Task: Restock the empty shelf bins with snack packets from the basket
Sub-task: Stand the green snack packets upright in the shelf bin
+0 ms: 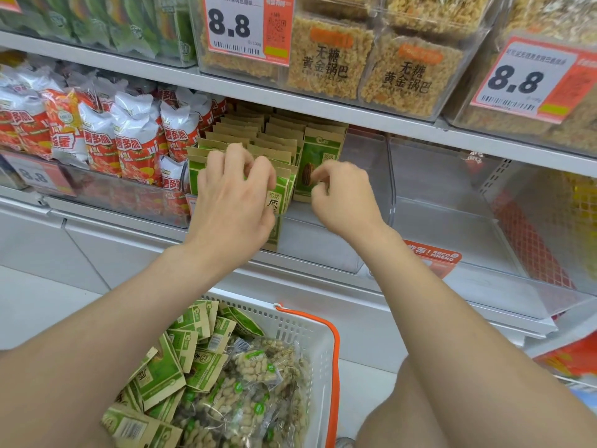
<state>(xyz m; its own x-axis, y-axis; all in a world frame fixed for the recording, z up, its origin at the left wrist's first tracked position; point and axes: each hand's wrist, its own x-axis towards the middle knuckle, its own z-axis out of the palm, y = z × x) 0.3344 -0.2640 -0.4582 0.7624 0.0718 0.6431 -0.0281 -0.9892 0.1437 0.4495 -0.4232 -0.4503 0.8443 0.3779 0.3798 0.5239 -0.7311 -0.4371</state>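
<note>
Green and tan seed packets (258,137) stand in rows in a clear shelf bin (368,195) at mid height. My left hand (232,195) grips the front packets of the stack, fingers curled over their tops. My right hand (342,195) is beside it with curled fingers, touching the lower part of an upright green packet (318,160); whether it pinches that packet I cannot tell. Below, a white basket (310,328) with an orange handle holds several green packets (161,376) and clear peanut bags (255,367).
To the right is an empty clear bin (452,205). Red and white snack bags (106,137) fill the bin on the left. The shelf above carries boxes of rice crisps (329,63) and 8.8 price tags (245,27). My knee (452,415) is at lower right.
</note>
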